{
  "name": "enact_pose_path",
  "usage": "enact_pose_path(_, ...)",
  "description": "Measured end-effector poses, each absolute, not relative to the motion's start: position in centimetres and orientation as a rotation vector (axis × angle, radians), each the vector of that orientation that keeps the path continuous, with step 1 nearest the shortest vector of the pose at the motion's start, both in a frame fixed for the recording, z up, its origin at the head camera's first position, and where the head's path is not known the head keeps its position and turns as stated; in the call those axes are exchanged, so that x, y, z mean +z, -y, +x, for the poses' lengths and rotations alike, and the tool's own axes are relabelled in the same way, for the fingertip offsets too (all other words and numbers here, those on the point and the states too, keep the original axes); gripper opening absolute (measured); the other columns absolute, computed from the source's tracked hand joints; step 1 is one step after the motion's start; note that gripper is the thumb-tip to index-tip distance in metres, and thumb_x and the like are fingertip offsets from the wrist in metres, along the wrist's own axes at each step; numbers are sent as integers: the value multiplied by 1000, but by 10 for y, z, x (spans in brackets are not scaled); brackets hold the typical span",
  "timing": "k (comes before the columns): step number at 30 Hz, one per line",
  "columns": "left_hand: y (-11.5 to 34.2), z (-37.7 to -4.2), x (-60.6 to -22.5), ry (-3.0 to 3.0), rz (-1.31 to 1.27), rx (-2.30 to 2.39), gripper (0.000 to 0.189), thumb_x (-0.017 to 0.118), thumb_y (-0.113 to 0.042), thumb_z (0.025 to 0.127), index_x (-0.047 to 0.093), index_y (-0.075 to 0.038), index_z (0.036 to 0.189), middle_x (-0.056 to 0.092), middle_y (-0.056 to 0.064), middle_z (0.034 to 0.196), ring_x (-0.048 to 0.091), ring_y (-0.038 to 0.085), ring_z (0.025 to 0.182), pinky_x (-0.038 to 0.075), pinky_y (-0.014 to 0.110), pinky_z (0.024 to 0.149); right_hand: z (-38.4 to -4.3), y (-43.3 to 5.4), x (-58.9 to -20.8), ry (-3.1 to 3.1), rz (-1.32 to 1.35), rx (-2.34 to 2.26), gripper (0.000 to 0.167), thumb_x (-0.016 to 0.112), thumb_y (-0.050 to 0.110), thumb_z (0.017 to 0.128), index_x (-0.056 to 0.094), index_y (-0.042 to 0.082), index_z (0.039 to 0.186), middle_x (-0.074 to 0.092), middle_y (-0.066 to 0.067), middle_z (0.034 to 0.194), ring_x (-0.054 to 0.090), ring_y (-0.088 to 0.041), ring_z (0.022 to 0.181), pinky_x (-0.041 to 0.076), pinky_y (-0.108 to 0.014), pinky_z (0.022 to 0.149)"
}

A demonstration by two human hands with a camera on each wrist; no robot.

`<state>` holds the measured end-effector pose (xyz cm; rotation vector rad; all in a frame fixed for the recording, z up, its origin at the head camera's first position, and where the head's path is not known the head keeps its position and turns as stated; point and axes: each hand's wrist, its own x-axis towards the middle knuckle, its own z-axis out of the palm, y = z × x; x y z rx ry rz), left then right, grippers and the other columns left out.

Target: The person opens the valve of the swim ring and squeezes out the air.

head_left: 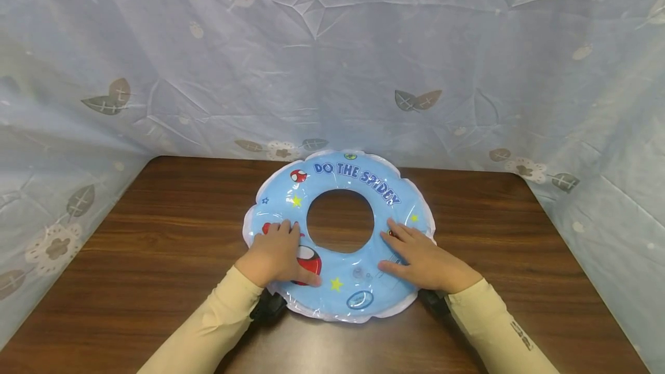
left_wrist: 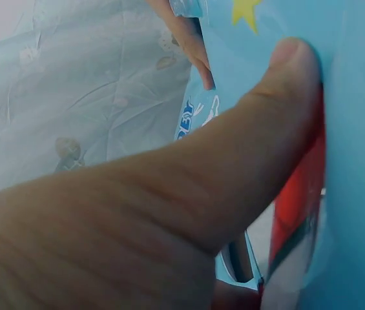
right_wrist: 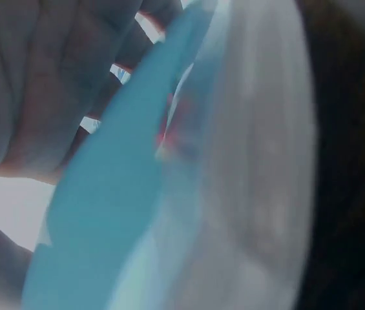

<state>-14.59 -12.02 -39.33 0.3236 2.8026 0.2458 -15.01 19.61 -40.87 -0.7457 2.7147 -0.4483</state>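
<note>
A light blue inflatable swim ring (head_left: 358,273) with a white scalloped edge lies on the brown table, lettering toward the back. My left hand (head_left: 277,254) rests on its left side with fingers spread, over a red cartoon face. In the left wrist view the left thumb (left_wrist: 266,110) presses along the blue vinyl near a yellow star. On the ring's right side lies my right hand (head_left: 423,255), fingers extended toward the hole. The right wrist view shows that palm (right_wrist: 46,77) above the ring's bulging side (right_wrist: 117,168).
The dark wood-grain table (head_left: 182,218) extends to both sides of the ring. A pale blue curtain (head_left: 332,74) printed with leaves and flowers hangs right behind the table and along both sides. The ring's far edge lies close to it.
</note>
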Motion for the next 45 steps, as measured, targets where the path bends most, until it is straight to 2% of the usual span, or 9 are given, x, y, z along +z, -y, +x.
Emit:
enact_pose_path(5,118,-147,-396,-2813,313,230,123,89,-68,63,44,5,150,49,26,147,47,45,131,47,69,99,-150,-195,-412,-2703,-729,-443,81,49,63,102,39,7,159,19,-18,171,17,-46,155,14,-60,125)
enact_pose_path(11,116,-147,-399,-2828,310,211,123,89,-68,61,45,5,150,48,27,147,46,48,133,47,70,99,-150,-193,-414,-2702,-710,-435,83,50,63,101,37,7,160,19,-17,171,16,-45,156,12,-61,125)
enact_pose_path(20,116,-146,-399,-2842,325,194,123,88,-69,62,45,5,150,49,28,146,47,47,132,46,70,99,-149,-191,-415,-2703,-710,-424,83,51,61,101,36,6,160,19,-18,171,15,-45,156,11,-62,125)
enact_pose_path(28,120,-148,-399,-2826,350,227,121,88,-68,64,44,3,151,48,25,147,48,45,131,47,70,100,-149,-192,-412,-2714,-707,-405,83,49,65,101,39,7,159,21,-17,170,19,-45,155,15,-61,124)
enact_pose_path(38,122,-149,-397,-2818,365,244,119,89,-64,65,43,-1,154,46,25,148,46,46,133,47,68,102,-149,-192,-410,-2780,-732,-419,86,56,64,97,40,5,158,27,-18,169,22,-43,155,23,-61,122)
enact_pose_path(45,125,-152,-398,-2804,361,278,118,90,-60,66,42,-2,156,42,26,155,40,47,141,43,69,106,-148,-189,-410,-2866,-769,-454,92,65,60,94,36,2,159,23,-20,169,17,-45,156,13,-63,124)
